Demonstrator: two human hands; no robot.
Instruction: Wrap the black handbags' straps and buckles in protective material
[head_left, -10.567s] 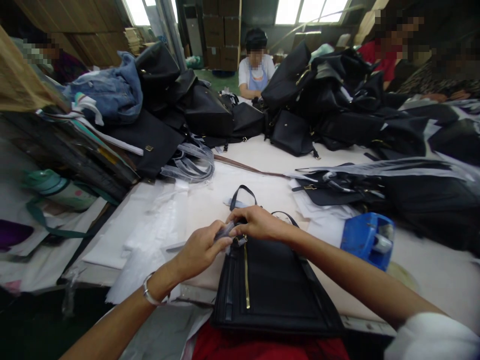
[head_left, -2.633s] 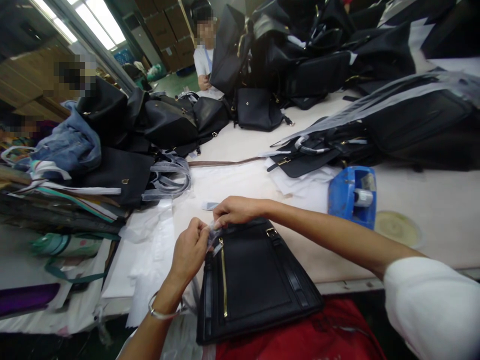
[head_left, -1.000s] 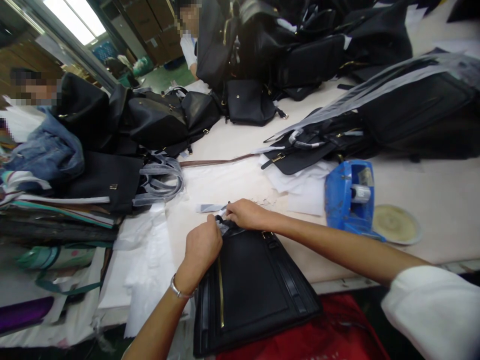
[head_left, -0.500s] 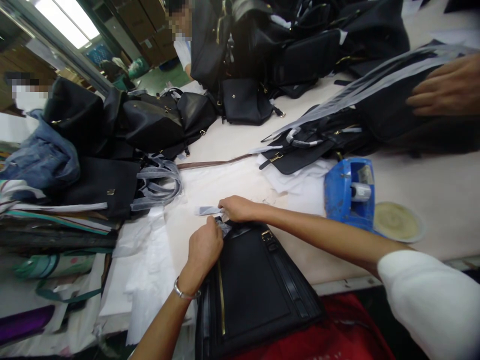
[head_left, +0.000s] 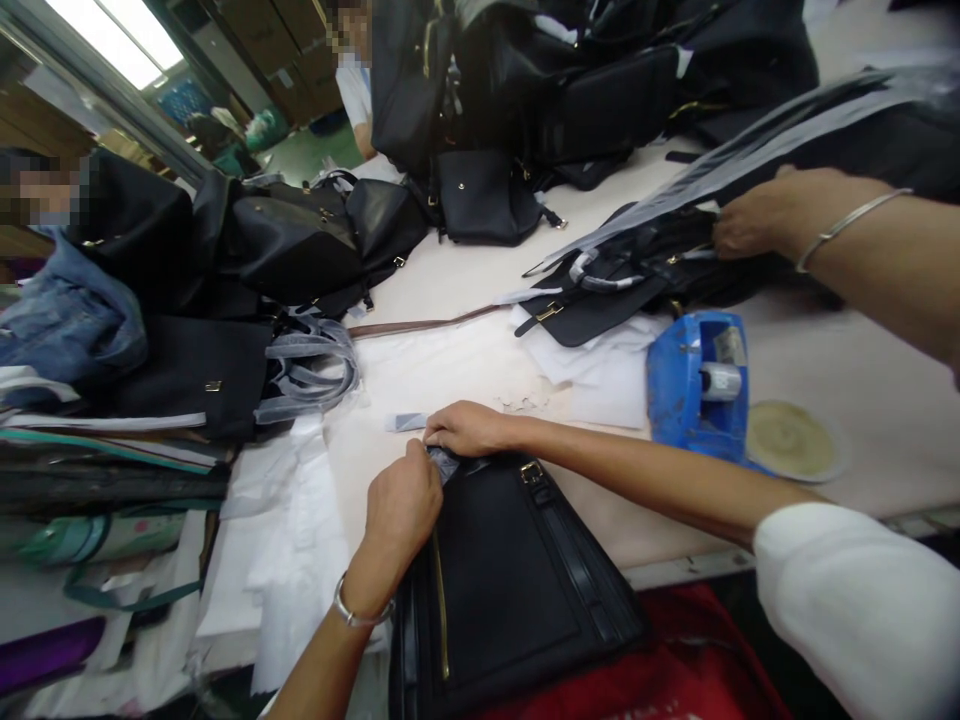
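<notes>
A black bag (head_left: 510, 570) with a gold zipper and a gold buckle lies at the table's front edge, over something red. At its far left corner, my left hand (head_left: 405, 495) has its fingers closed on a plastic-wrapped strap (head_left: 444, 462). My right hand (head_left: 469, 428) pinches at the same spot, its fingertips touching those of my left hand; what exactly it grips is too small to make out. Just beyond my hands a short wrapped strip (head_left: 406, 422) rests on the pale table (head_left: 450, 365).
A blue tape dispenser (head_left: 675, 385) and a round yellowish dish (head_left: 791, 440) stand to the right. Black bags (head_left: 480, 200) are piled at the back and left. Another person's hand (head_left: 757, 215) reaches in from the right. White sheets (head_left: 292, 540) lie at left.
Both my hands have shifted slightly left. The other person's hand has moved left and its braceleted wrist now shows. The view has shifted a little.
</notes>
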